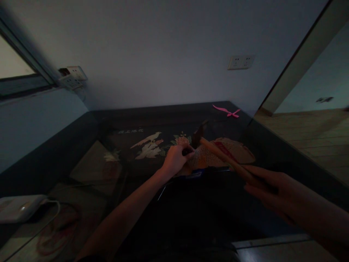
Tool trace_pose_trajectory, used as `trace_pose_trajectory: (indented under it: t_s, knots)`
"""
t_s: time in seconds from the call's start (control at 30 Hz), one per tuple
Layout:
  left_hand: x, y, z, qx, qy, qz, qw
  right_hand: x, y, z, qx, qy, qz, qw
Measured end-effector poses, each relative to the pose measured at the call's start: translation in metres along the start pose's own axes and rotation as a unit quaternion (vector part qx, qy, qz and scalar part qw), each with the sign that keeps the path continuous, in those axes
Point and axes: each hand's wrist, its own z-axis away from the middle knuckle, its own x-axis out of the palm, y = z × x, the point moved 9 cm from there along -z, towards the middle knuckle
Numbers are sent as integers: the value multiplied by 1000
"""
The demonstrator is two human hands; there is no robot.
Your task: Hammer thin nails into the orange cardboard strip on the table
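Observation:
My right hand (268,189) is wrapped round the wooden handle of a hammer (222,156). The hammer's dark head is up and to the left, close to my left hand (177,158). The left hand's thumb and fingers are pinched together over a dark spot; what they hold is too dark to make out. Beneath the hammer and beside the left fingers lies a flat, rounded tan piece with dark speckles and a red band (242,151). A blue-edged strip (195,174) shows along its near side. The scene is dim.
The glossy black tabletop (163,118) bears painted birds and flowers and meets the wall. A pink strip-like thing (231,114) lies at the back right. A white device (23,208) with a cable stands at the left. Sockets (241,62) are on the wall.

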Motion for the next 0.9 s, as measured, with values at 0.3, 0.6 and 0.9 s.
trace_pose_trajectory:
  t_s: [0.3, 0.6, 0.9]
  knots:
    - [0, 0, -1, -8, -1, 21, 1000, 5, -6, -1, -32, -23, 9, 999]
    - [-1, -1, -1, 3, 13, 33, 999, 10, -8, -3, -97, -34, 72, 992]
    - [-2, -2, 0, 8, 20, 51, 998, 15, 1, -5, -40, -39, 51, 997]
